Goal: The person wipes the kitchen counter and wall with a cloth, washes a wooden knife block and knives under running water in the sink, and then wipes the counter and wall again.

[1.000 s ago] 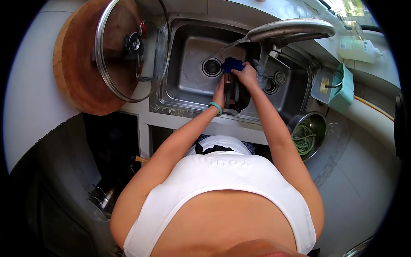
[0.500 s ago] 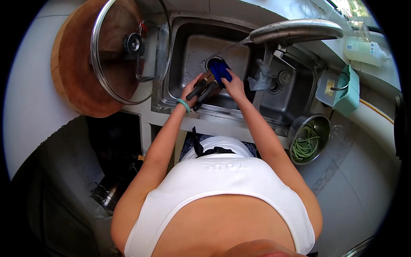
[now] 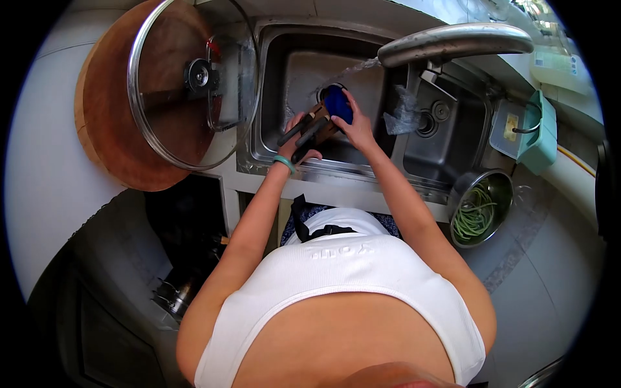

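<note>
Over the left basin of the steel sink (image 3: 310, 64), my left hand (image 3: 299, 143) supports a brown knife block (image 3: 325, 129) from its near side. Several black knife handles (image 3: 313, 132) stick out of it towards me. My right hand (image 3: 357, 127) is curved around a bright blue cloth (image 3: 337, 105), pressing it to the far right side of the block. Running water (image 3: 352, 70) falls from the faucet (image 3: 456, 44) into the basin beyond the cloth. The block's far end is partly hidden by the cloth and my fingers.
A glass lid (image 3: 135, 84) stands before a round wooden board (image 3: 107, 123) at left. Clear plastic (image 3: 402, 115) hangs on the basin divider. On the right are a steel bowl (image 3: 458, 237) of long green beans (image 3: 475, 212), a teal caddy (image 3: 547, 139) and a bottle (image 3: 555, 70).
My right hand has shifted its hold on the blue cloth, its fingers now further round the far side. My left fingers are spread wider under the block. The whole view has shifted slightly.
</note>
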A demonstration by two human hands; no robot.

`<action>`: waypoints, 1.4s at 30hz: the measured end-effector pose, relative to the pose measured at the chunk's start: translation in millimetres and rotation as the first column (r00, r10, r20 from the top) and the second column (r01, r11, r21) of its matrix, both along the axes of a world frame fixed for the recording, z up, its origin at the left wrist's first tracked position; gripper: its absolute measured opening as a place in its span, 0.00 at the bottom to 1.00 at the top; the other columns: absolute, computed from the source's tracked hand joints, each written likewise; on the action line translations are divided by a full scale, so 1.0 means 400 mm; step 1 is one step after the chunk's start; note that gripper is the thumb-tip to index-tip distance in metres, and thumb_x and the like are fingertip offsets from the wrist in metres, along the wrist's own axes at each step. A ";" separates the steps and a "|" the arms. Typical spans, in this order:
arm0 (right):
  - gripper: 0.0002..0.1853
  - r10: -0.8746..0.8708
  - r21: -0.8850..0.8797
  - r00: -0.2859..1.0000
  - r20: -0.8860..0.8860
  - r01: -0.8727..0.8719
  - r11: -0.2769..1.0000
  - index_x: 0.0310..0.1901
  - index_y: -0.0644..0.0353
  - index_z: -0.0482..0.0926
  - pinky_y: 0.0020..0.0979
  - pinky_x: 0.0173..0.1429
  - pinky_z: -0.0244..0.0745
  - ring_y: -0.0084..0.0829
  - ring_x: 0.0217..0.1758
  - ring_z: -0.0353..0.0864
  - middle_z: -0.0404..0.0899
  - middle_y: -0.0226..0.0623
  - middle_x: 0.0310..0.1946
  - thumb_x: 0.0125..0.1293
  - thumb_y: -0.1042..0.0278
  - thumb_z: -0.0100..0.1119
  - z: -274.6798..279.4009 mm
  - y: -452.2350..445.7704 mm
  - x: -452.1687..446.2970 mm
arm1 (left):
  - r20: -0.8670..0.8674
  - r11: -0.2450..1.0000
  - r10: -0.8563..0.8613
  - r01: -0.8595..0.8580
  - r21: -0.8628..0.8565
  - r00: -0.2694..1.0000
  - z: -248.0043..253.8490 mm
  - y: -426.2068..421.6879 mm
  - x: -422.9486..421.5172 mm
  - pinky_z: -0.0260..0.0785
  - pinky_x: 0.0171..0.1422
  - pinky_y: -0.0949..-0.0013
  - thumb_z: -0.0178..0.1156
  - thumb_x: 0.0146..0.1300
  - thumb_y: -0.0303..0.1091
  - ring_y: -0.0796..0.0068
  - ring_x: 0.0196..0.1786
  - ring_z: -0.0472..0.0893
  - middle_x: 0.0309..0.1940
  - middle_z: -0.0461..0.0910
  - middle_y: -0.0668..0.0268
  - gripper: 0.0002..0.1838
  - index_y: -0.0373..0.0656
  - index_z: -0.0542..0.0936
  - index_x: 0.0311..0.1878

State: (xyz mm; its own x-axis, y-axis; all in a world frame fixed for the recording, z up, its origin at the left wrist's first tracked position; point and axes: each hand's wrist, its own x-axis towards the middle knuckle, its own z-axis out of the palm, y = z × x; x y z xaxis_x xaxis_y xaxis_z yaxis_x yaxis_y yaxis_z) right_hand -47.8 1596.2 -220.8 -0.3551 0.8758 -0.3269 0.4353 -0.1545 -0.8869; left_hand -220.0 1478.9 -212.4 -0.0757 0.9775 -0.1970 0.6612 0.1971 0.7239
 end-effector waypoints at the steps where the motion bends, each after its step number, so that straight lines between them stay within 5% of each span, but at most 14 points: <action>1: 0.27 0.022 0.050 0.999 0.024 -0.023 0.999 0.51 0.61 0.77 0.37 0.56 0.68 0.47 0.51 0.74 0.74 0.48 0.47 0.52 0.52 0.64 -0.005 0.005 -0.008 | -0.076 0.999 -0.038 0.037 -0.019 0.996 -0.008 0.002 0.006 0.52 0.71 0.58 0.77 0.31 0.47 0.51 0.66 0.57 0.63 0.58 0.52 0.56 0.41 0.59 0.66; 4: 0.22 0.004 0.122 1.000 0.017 -0.006 0.993 0.50 0.60 0.77 0.38 0.55 0.69 0.47 0.49 0.75 0.75 0.47 0.45 0.54 0.59 0.63 -0.075 0.012 -0.020 | 0.212 0.978 0.203 -0.208 0.001 0.956 -0.043 0.008 0.017 0.54 0.70 0.58 0.76 0.33 0.46 0.51 0.63 0.60 0.60 0.61 0.52 0.51 0.40 0.62 0.63; 8: 0.20 -0.056 0.118 0.998 0.008 0.055 0.992 0.49 0.60 0.78 0.39 0.53 0.69 0.49 0.47 0.75 0.75 0.48 0.44 0.54 0.62 0.63 -0.194 0.058 -0.025 | 0.187 0.981 0.192 -0.194 -0.009 0.963 -0.052 0.004 0.010 0.55 0.69 0.57 0.75 0.35 0.44 0.51 0.62 0.62 0.58 0.62 0.52 0.48 0.39 0.63 0.62; 10: 0.20 -0.063 0.128 0.992 0.106 0.049 0.991 0.48 0.60 0.78 0.41 0.52 0.70 0.51 0.47 0.75 0.75 0.51 0.43 0.54 0.62 0.63 -0.241 0.087 -0.030 | 0.075 0.989 0.119 -0.125 0.078 0.990 -0.054 0.008 0.005 0.55 0.69 0.58 0.74 0.37 0.43 0.51 0.61 0.63 0.57 0.63 0.52 0.46 0.38 0.64 0.61; 12: 0.20 -0.041 0.033 0.940 0.340 0.032 0.999 0.48 0.60 0.78 0.43 0.50 0.71 0.52 0.47 0.76 0.75 0.53 0.43 0.54 0.62 0.63 -0.268 0.109 -0.035 | 0.113 0.990 0.117 -0.125 0.065 0.987 -0.046 0.015 0.006 0.55 0.68 0.57 0.74 0.36 0.43 0.51 0.61 0.63 0.57 0.63 0.52 0.47 0.38 0.63 0.61; 14: 0.21 -0.043 0.065 0.933 0.357 0.021 0.998 0.48 0.62 0.78 0.44 0.50 0.71 0.52 0.47 0.76 0.75 0.55 0.43 0.54 0.60 0.62 -0.282 0.109 -0.035 | 0.147 0.990 0.120 -0.130 0.057 0.982 -0.031 0.020 0.006 0.55 0.68 0.57 0.73 0.36 0.43 0.50 0.60 0.63 0.56 0.64 0.51 0.47 0.37 0.62 0.61; 16: 0.22 0.027 -0.019 0.934 0.356 -0.022 1.000 0.48 0.63 0.78 0.43 0.51 0.71 0.51 0.48 0.76 0.76 0.54 0.43 0.54 0.59 0.62 -0.218 0.094 -0.030 | 0.004 0.997 0.055 -0.055 0.058 0.998 -0.014 0.022 0.008 0.55 0.68 0.57 0.73 0.36 0.42 0.50 0.60 0.63 0.55 0.64 0.51 0.47 0.39 0.63 0.61; 20: 0.23 0.038 -0.060 0.982 0.187 -0.027 0.998 0.48 0.64 0.78 0.42 0.51 0.71 0.50 0.48 0.76 0.77 0.53 0.43 0.53 0.59 0.62 -0.058 0.001 0.000 | 0.023 0.993 0.104 -0.105 0.057 0.994 -0.019 0.010 0.017 0.56 0.67 0.57 0.73 0.36 0.42 0.50 0.60 0.63 0.55 0.65 0.52 0.45 0.39 0.64 0.60; 22: 0.23 -0.055 0.077 0.987 0.152 0.043 0.996 0.49 0.62 0.78 0.42 0.51 0.71 0.49 0.48 0.76 0.77 0.52 0.43 0.52 0.58 0.63 -0.025 -0.027 -0.009 | 0.018 0.991 0.118 -0.118 0.065 0.993 -0.022 0.005 0.020 0.56 0.67 0.57 0.73 0.35 0.42 0.51 0.60 0.63 0.55 0.65 0.53 0.45 0.40 0.64 0.59; 30: 0.22 -0.037 0.028 0.871 0.489 0.027 0.999 0.51 0.60 0.77 0.41 0.50 0.72 0.51 0.46 0.78 0.78 0.51 0.44 0.55 0.59 0.61 -0.175 0.068 -0.049 | 0.043 0.994 0.104 -0.105 0.029 0.994 0.004 0.018 0.020 0.57 0.67 0.59 0.75 0.33 0.42 0.53 0.61 0.64 0.56 0.65 0.54 0.46 0.41 0.65 0.59; 32: 0.21 -0.031 0.074 0.963 0.268 0.012 0.997 0.51 0.56 0.77 0.41 0.50 0.72 0.51 0.46 0.77 0.78 0.51 0.43 0.55 0.58 0.61 -0.118 0.010 -0.018 | 0.089 0.991 0.134 -0.135 0.008 0.987 0.001 0.012 0.019 0.57 0.69 0.61 0.76 0.33 0.43 0.56 0.62 0.64 0.58 0.65 0.56 0.48 0.41 0.66 0.61; 35: 0.20 0.032 0.082 0.968 0.249 -0.054 0.995 0.50 0.52 0.78 0.43 0.50 0.71 0.49 0.47 0.76 0.77 0.48 0.43 0.55 0.59 0.61 0.055 -0.056 -0.017 | -0.007 0.992 0.102 -0.101 0.074 0.995 -0.009 0.011 0.025 0.59 0.65 0.59 0.73 0.33 0.41 0.53 0.58 0.66 0.53 0.67 0.56 0.42 0.41 0.68 0.57; 39: 0.19 -0.024 0.134 0.982 0.188 -0.001 0.991 0.49 0.50 0.79 0.43 0.50 0.71 0.48 0.47 0.77 0.78 0.45 0.43 0.55 0.57 0.61 -0.015 -0.003 -0.058 | 0.139 0.985 0.160 -0.167 0.037 0.977 0.010 0.025 0.015 0.59 0.65 0.58 0.73 0.32 0.40 0.52 0.58 0.65 0.53 0.67 0.56 0.40 0.41 0.69 0.54; 42: 0.20 0.008 -0.006 0.946 0.325 -0.007 1.000 0.50 0.50 0.79 0.43 0.50 0.71 0.48 0.47 0.78 0.79 0.47 0.43 0.55 0.56 0.61 -0.113 0.071 -0.073 | -0.002 0.998 0.050 -0.050 0.032 0.999 -0.026 0.011 0.012 0.59 0.64 0.57 0.73 0.32 0.39 0.51 0.59 0.64 0.54 0.66 0.56 0.41 0.41 0.67 0.55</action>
State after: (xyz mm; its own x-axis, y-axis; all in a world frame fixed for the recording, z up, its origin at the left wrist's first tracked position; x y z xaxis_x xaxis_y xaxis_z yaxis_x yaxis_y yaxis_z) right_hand -77.0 1624.4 -266.1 -0.2355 0.8716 -0.4299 0.7008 -0.1541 -0.6965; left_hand -215.4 1483.3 -222.7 -0.1251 0.9783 -0.1652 0.6533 0.2065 0.7284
